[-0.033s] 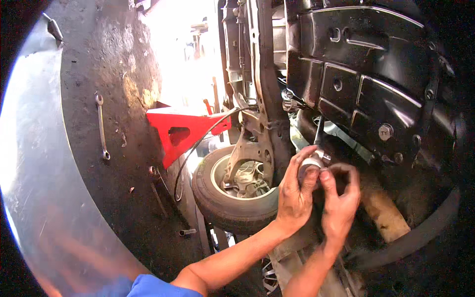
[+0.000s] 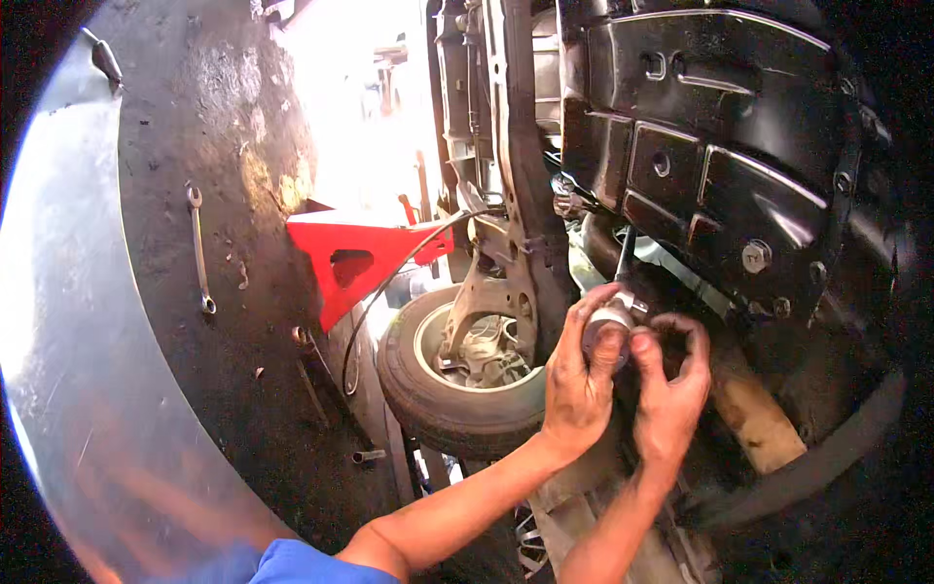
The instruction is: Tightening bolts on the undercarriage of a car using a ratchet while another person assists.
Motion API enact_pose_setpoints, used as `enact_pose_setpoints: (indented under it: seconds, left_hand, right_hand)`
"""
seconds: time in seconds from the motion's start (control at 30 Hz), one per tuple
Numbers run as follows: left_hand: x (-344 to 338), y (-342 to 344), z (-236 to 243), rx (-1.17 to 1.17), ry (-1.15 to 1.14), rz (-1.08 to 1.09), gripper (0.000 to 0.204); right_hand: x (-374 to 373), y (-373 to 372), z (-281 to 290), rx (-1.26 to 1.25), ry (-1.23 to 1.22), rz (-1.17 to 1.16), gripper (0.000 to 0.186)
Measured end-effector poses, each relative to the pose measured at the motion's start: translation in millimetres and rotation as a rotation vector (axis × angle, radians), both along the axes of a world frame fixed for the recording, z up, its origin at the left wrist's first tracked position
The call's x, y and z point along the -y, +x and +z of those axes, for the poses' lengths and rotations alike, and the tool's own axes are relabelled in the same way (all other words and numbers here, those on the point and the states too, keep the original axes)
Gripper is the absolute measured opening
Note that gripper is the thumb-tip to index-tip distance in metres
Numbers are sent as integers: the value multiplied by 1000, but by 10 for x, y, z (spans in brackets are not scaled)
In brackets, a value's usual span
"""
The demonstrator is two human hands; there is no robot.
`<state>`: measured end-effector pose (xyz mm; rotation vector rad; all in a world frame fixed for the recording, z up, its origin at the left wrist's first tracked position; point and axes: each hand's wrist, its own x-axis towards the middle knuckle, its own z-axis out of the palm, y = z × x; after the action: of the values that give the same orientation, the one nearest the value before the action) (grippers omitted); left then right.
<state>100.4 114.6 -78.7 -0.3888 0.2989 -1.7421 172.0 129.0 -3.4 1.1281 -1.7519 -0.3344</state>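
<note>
The left hand [image 2: 580, 387] has its grip clamped on a metal part [image 2: 613, 314], the right hand [image 2: 669, 394] just beside, its grip I cannot tell.

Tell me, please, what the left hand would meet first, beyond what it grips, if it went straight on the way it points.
Past the round metal part it grips, the left hand would probably meet the slim metal shaft first; depth is unclear.
</note>
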Motion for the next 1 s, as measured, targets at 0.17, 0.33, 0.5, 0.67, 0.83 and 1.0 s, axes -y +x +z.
enact_pose_setpoints:
  seconds: [0.17,0.33,0.5,0.67,0.83,1.0]
  left_hand:
    - [42,109,-23,-130,-22,-161,44]
    - [217,-60,-195,-321,-123,-236,32]
    - [276,-3,-141,-6,-101,-79,24]
    - [191,-62,-99,21,-152,100,31]
    - [443,-266,-309,377,-534,607,47]
    - [284,-280,-147,66,-252,399,40]
  right_hand:
    - [58,-207,162,151,-109,233,43]
    - [185,-320,134,236,-155,214,44]
    - [294,-477,115,412,39,249,42]
    - [127,-1018,457,368,275,402,42]
    - [161,-940,210,931,-179,562,46]
    - [34,-1182,393,181,166,449,33]
